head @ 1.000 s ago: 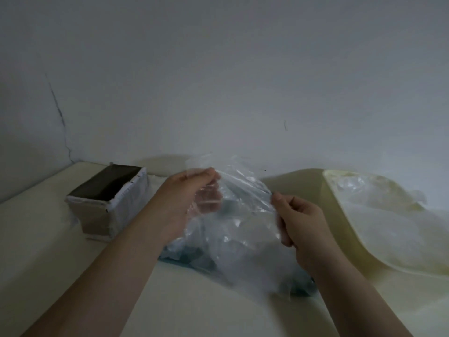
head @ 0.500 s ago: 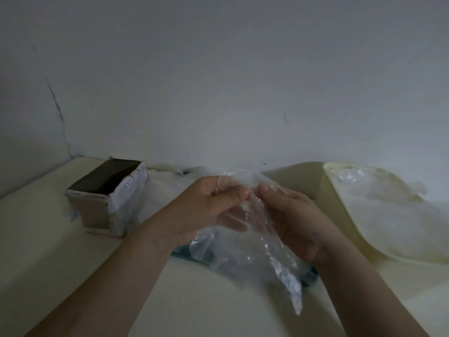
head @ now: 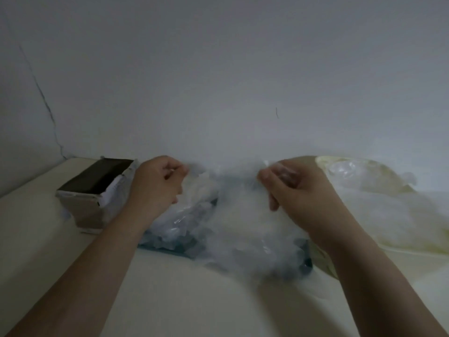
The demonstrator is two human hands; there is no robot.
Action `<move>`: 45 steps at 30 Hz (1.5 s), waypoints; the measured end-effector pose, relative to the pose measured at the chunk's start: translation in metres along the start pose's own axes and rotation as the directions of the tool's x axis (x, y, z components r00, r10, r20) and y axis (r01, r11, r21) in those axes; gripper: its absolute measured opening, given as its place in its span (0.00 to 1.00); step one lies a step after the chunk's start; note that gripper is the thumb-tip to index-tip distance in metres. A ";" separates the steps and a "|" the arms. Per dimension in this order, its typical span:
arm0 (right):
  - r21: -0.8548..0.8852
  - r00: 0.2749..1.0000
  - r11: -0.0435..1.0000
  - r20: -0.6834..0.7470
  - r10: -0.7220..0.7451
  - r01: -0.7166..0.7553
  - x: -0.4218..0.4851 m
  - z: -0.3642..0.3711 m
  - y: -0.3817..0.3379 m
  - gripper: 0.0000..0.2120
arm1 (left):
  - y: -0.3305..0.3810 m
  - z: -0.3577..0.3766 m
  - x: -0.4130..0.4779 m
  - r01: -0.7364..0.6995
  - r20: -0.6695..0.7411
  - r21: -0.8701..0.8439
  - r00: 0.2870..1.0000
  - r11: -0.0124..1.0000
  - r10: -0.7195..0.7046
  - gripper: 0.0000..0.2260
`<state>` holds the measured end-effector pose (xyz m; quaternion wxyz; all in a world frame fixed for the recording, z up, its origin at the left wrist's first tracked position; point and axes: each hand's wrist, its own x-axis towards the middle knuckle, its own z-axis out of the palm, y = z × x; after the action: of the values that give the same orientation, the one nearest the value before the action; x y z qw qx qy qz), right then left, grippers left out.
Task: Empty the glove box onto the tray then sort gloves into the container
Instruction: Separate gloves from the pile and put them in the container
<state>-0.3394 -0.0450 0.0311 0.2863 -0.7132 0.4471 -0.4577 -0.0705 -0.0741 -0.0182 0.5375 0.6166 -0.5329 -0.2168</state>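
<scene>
Above the tray [head: 167,250], clear glove [head: 237,207] between hands [head: 155,186] [head: 303,190]

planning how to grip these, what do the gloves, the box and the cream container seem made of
The gloves: thin clear plastic film, probably polyethylene; see-through, crinkled, glinting. The glove box: looks like cardboard; matte grey-brown side, ragged white edge. The container: likely hard plastic; smooth, cream-yellow, rounded rim. The picture is dim and blurred, so none is certain.
</scene>
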 end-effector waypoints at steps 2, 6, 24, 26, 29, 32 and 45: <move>-0.024 0.956 0.999 0.292 -0.031 0.039 -0.002 -0.004 -0.001 0.16 | 0.005 0.018 -0.010 -0.134 0.112 -0.001 0.985 0.991 0.133 0.04; -0.048 0.721 0.998 0.691 0.053 -0.028 -0.005 -0.008 0.004 0.06 | -0.005 0.058 -0.039 -0.358 0.617 0.234 0.773 0.904 0.146 0.04; -0.495 0.709 0.860 0.651 0.271 0.125 -0.004 -0.024 -0.011 0.04 | 0.022 0.030 -0.027 -0.179 0.455 0.095 0.883 0.979 0.118 0.02; -0.536 0.689 0.836 0.650 0.319 0.118 -0.006 -0.022 -0.013 0.05 | 0.023 0.032 -0.033 -0.203 0.540 0.091 0.833 0.975 0.123 0.07; -0.509 0.678 0.854 0.665 0.313 0.105 -0.007 -0.020 -0.014 0.04 | 0.026 0.036 -0.038 -0.210 0.593 0.087 0.796 0.974 0.118 0.12; -0.530 0.753 0.835 0.607 0.254 0.146 -0.005 -0.016 -0.007 0.07 | 0.028 0.034 -0.036 -0.112 0.548 0.027 0.833 0.993 0.079 0.12; -0.293 0.921 0.888 0.272 -0.279 0.355 0.001 -0.006 0.010 0.03 | 0.039 0.028 -0.031 0.237 0.366 -0.409 0.927 0.881 -0.079 0.05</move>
<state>-0.3487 -0.0501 0.0264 0.1294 -0.8618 0.3604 -0.3326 -0.1212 -0.0533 -0.0021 0.5450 0.4721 -0.5002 -0.4795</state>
